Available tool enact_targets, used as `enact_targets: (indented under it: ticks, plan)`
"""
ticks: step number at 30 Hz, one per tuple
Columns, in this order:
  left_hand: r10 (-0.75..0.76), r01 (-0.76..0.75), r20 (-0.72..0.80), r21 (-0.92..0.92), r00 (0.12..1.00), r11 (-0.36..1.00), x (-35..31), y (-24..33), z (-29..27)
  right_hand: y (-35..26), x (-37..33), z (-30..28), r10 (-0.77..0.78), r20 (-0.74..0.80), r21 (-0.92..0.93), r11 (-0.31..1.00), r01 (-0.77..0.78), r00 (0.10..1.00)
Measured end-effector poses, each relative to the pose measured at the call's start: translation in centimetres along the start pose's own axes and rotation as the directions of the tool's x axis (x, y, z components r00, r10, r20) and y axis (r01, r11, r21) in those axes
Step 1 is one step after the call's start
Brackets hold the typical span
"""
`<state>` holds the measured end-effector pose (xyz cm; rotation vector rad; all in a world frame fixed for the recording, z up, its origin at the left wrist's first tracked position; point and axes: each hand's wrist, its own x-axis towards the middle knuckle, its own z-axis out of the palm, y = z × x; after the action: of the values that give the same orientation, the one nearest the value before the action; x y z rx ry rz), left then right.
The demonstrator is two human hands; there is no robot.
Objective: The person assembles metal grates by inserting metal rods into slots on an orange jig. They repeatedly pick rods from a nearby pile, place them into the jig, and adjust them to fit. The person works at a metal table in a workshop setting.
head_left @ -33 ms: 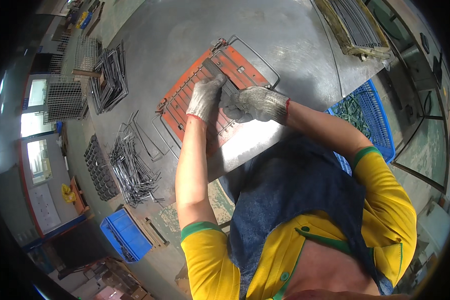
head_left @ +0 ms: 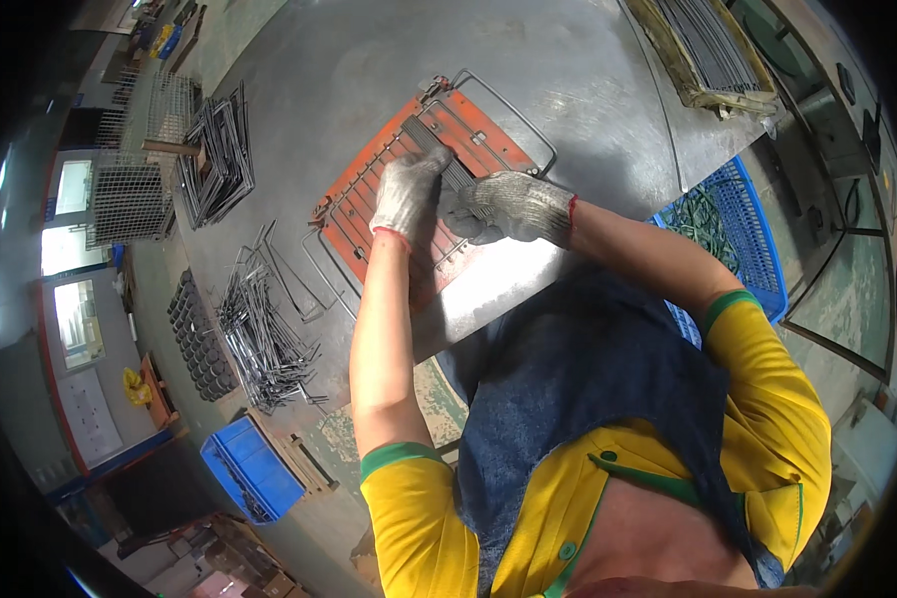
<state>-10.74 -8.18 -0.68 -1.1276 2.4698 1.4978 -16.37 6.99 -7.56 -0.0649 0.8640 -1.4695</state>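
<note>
An orange metal fixture plate (head_left: 498,149) lies at an angle on the steel table, with thin rods set in rows across it and a bent wire frame (head_left: 513,105) round its edges. Over the plate is a bundle of thin grey metal rods (head_left: 426,137). My left hand (head_left: 409,191), in a grey-white work glove, is closed on the bundle from the left. My right hand (head_left: 513,207), gloved alike, is closed round its lower part, with the fingers curled close to the left hand. The gloves hide the near end of the bundle.
Bent wire pieces (head_left: 264,324) are heaped at the table's left edge, below stacked wire frames (head_left: 217,159). A tray of straight rods (head_left: 713,50) stands far right. Blue crates sit low at the right (head_left: 762,239) and left (head_left: 254,468). The steel table (head_left: 319,60) spans between.
</note>
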Motion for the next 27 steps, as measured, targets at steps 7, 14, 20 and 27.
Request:
enact_targets:
  ticks: [7, 14, 20, 27]
  plan:
    - [0.759, -0.618, 0.005, 0.584, 0.651, 0.526, 1.0, -2.7, 1.7, -2.9, -3.4, 1.5, -0.243, 0.068, -0.996, 0.040, 0.080, 0.968]
    - [0.723, -0.432, 0.034, 0.820, 0.690, 0.375, 0.8, -2.5, 3.7, -8.7, -9.9, -0.3, -0.875, -0.037, -0.999, 0.013, -0.053, 0.483]
    - [0.881, -0.718, 0.210, 0.671, 0.424, 0.186, 1.4, -2.5, 3.4, -4.2, -3.0, -6.1, -0.792, -0.100, -0.994, 0.050, -0.098, 0.602]
    - [0.790, -0.679, 0.294, 0.707, 0.538, 0.199, -1.3, -5.9, -2.2, -2.0, -1.9, -8.7, -0.836, 0.324, -0.873, -0.444, -0.202, 0.442]
